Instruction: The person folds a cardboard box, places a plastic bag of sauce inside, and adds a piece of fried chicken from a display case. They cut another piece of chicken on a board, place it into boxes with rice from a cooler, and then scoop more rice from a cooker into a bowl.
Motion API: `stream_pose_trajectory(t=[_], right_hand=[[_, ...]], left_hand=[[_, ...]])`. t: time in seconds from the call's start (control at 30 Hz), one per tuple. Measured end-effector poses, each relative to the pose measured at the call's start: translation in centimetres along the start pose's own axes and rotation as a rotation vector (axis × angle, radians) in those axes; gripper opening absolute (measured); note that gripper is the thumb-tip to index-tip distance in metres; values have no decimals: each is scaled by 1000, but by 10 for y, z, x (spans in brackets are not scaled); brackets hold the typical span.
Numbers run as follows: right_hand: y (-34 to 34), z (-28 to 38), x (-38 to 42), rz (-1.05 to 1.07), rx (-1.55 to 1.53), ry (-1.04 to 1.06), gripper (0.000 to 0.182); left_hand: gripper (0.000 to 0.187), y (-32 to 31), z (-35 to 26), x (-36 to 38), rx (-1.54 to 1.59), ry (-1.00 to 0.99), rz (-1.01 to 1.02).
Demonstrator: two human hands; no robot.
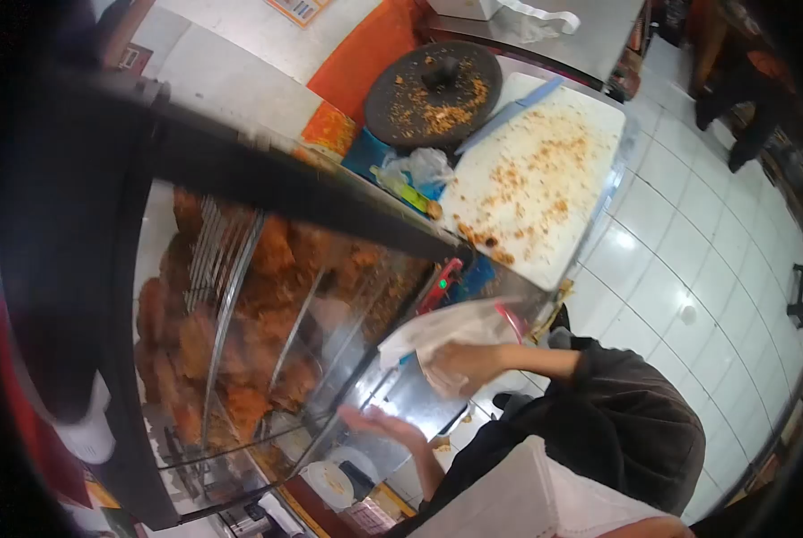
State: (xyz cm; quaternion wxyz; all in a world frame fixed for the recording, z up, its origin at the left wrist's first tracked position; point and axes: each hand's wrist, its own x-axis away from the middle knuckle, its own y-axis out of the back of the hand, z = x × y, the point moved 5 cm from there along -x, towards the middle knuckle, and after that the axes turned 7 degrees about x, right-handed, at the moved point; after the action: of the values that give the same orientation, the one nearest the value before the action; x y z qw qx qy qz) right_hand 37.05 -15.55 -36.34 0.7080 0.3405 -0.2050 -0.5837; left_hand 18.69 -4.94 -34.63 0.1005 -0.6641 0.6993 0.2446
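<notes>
My right hand [464,366] is closed on a whitish paper bag [451,327], which is blurred by motion and has a red patch at its far end. The bag hangs over the metal counter beside the glass display case. My left hand [383,429] is lower and nearer the case, apart from the bag. Its fingers are stretched out, and I see nothing in it. Behind the glass, browned fried pieces of food [240,332], perhaps chicken, are piled around metal racks [226,305].
A white cutting board [545,179] covered in crumbs holds a blue-grey knife [509,117]. Next to it lies a dark round lid [433,94] with crumbs. The case's black frame [303,193] runs across the left. A person's dark-clothed legs [751,108] show at upper right, on white floor tiles.
</notes>
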Motion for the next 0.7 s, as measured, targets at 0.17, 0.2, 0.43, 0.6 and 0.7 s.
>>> stream_pose_trajectory(t=[0.17,0.2,0.43,0.6,0.7], right_hand=[[156,-27,49,-299,-1116,142,19],[177,-56,55,-540,-1113,-75,18],[191,-226,8,-917,824,-500,16],[226,-212,29,-1334,172,-552,8],[235,-196,59,-1359,-318,-592,11]], left_hand=[[55,-68,-150,-86,-310,-559,-109],[53,-84,-161,-92,-346,-644,-125],[52,-151,-181,-109,-781,-1139,-337],[53,-125,-154,-117,-880,-1231,-336],[51,-106,-158,-123,-823,-1140,-354]])
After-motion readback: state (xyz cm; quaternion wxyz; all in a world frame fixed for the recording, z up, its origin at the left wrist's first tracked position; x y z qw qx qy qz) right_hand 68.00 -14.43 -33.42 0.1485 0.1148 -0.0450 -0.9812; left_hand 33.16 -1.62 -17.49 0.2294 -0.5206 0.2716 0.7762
